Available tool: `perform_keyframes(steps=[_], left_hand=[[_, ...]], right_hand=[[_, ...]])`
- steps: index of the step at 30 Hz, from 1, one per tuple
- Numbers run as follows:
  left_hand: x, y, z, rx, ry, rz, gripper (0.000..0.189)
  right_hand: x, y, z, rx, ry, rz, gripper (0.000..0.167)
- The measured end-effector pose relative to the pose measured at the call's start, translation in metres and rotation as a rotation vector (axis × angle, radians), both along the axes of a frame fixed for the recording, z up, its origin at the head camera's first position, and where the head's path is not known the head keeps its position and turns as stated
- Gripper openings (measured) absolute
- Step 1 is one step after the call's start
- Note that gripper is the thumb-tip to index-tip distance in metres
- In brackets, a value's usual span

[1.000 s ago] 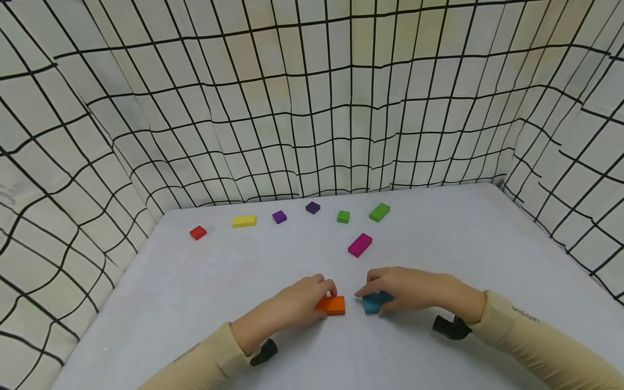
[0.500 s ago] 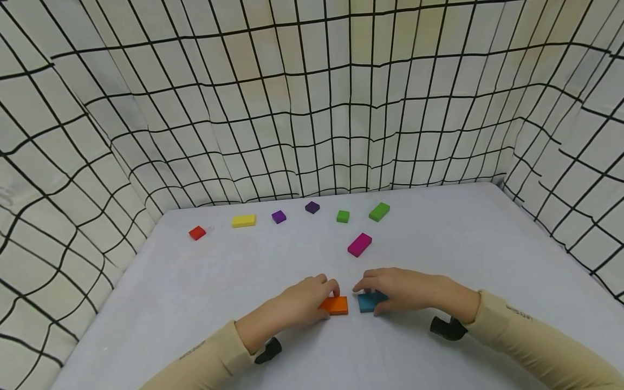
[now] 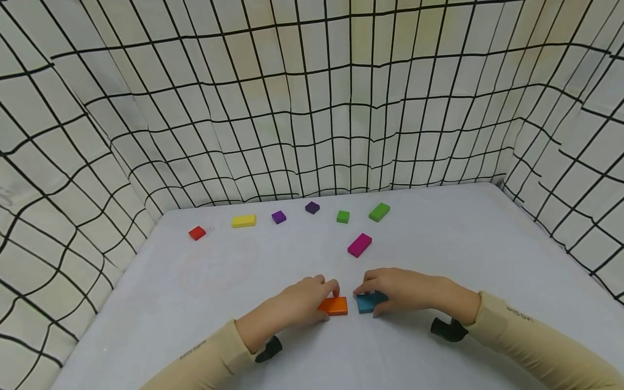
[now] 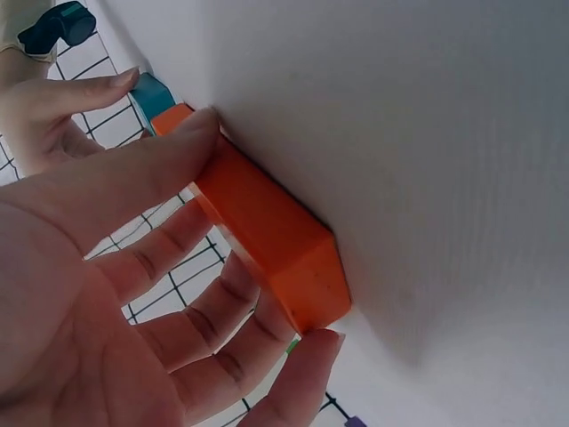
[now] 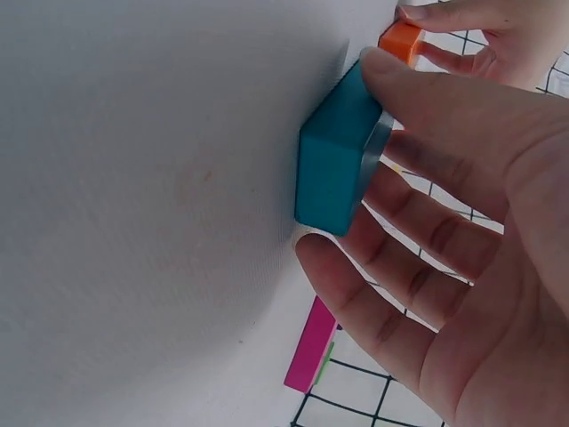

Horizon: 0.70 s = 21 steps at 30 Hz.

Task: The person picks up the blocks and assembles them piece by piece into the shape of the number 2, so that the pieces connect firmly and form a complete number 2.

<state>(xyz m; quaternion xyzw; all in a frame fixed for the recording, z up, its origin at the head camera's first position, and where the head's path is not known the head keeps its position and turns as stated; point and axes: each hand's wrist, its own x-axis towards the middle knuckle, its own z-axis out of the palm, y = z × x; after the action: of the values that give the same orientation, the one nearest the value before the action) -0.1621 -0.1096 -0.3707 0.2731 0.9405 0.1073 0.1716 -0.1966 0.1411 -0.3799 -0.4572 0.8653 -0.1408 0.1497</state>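
Observation:
An orange rectangular block (image 3: 335,306) lies flat on the white table, and my left hand (image 3: 301,301) grips it between thumb and fingers. In the left wrist view the thumb presses one long side of the orange block (image 4: 271,227) and the fingers curl along the other. My right hand (image 3: 409,290) holds a blue block (image 3: 369,302) the same way. Seen from the right wrist, the thumb lies on the near side of the blue block (image 5: 338,151). A narrow gap parts the two blocks, their short ends facing each other.
Beyond the hands lies a magenta block (image 3: 359,245). Farther back are a red (image 3: 197,233), a yellow (image 3: 244,221), a purple (image 3: 279,217), a dark purple (image 3: 312,207), a small green (image 3: 343,216) and a longer green block (image 3: 379,212). Black netting (image 3: 312,114) surrounds the table.
My right hand has slid the blue block left, and my left hand has shifted the orange block slightly right, so the gap between them has narrowed. The other blocks stay put.

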Motion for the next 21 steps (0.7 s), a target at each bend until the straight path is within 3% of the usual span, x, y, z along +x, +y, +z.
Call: perform_keyframes(steps=[8, 21], left_hand=[[-0.005, -0.011, 0.001, 0.038, -0.042, 0.032, 0.039], [-0.013, -0.037, 0.006, 0.165, -0.140, 0.033, 0.040]], right_hand=[[0.000, 0.008, 0.000, -0.012, -0.016, -0.034, 0.051], [-0.009, 0.031, -0.003, -0.078, -0.112, -0.047, 0.041]])
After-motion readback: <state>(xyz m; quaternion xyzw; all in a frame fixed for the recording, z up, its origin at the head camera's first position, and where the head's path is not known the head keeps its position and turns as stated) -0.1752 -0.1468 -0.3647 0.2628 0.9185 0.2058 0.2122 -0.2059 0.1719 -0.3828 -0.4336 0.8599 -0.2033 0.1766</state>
